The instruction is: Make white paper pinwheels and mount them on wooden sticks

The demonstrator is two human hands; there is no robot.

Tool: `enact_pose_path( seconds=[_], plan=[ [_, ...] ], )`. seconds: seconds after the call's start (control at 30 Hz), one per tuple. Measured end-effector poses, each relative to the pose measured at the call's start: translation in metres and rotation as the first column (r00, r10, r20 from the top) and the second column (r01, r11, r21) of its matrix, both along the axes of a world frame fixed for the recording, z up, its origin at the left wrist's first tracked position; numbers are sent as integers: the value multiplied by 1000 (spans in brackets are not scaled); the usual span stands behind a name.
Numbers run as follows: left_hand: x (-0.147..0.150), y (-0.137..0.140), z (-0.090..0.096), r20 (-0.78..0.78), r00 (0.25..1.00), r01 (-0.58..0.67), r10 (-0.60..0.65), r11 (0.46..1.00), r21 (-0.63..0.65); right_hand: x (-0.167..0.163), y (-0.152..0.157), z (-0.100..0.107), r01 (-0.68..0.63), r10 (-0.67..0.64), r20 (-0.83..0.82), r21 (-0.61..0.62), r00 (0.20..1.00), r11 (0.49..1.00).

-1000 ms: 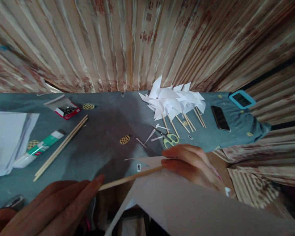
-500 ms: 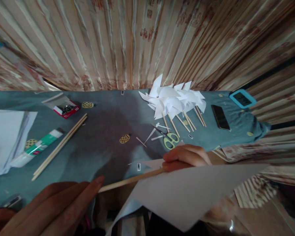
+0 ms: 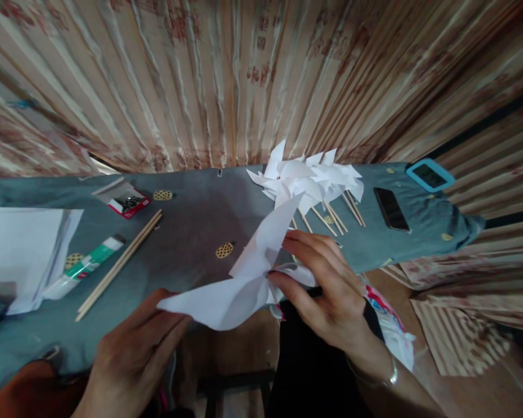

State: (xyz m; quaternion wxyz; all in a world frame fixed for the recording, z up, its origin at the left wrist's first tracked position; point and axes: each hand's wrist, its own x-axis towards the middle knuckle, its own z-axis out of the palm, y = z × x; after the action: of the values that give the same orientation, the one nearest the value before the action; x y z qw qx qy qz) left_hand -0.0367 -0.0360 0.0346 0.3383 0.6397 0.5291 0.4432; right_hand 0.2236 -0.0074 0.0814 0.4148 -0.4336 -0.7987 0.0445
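Observation:
A white paper pinwheel is held up at the near edge of the table, its blades curling toward the middle. My right hand pinches it at the centre, with the thumb on the near side and the other fingers behind. My left hand is closed at the tip of the left blade, its fingertips partly behind the paper. The pinwheel's wooden stick is hidden now. Beyond my right hand, several finished white pinwheels on wooden sticks lie in an overlapping row.
On the left lie white paper sheets, a green-and-white tube, wooden sticks and an opened red box of small dark metal pieces. A phone and a blue-framed device lie at right. A curtain hangs behind.
The pinwheel has turned from a blurred edge-on paper to show its curled blades and centre. My right hand has shifted to its middle. The stick and scissors are now hidden.

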Motion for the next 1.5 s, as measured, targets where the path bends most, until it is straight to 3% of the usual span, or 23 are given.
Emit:
enact_pose_path(
  seconds=[0.07,0.13,0.3,0.53,0.77,0.97,1.33,1.5],
  plan=[
    [5,6,0,-58,998,-10,18,992,124,0,4,-3,24,-24,-7,8,1000,1000],
    [9,9,-1,-63,998,24,-15,991,135,1,7,-6,49,-49,-16,20,999,999],
    [14,12,-12,33,999,28,-27,999,-35,5,14,-14,74,-74,-64,2,995,997],
    [21,19,-12,124,991,-17,49,970,-243,9,23,-28,77,-172,-349,-268,921,960],
    [29,23,-10,243,959,-52,145,935,-351,8,30,-32,36,-239,-491,-386,838,922],
    [31,23,-11,290,944,-31,154,921,-388,4,40,-38,-250,-293,-729,-536,619,806],
    [31,22,-30,419,894,14,162,922,-388,-9,43,-36,-400,-363,-764,-606,534,688],
    [40,23,-29,556,783,49,281,862,-504,-11,47,-40,-550,-474,-794,-606,380,575]
  ],
)
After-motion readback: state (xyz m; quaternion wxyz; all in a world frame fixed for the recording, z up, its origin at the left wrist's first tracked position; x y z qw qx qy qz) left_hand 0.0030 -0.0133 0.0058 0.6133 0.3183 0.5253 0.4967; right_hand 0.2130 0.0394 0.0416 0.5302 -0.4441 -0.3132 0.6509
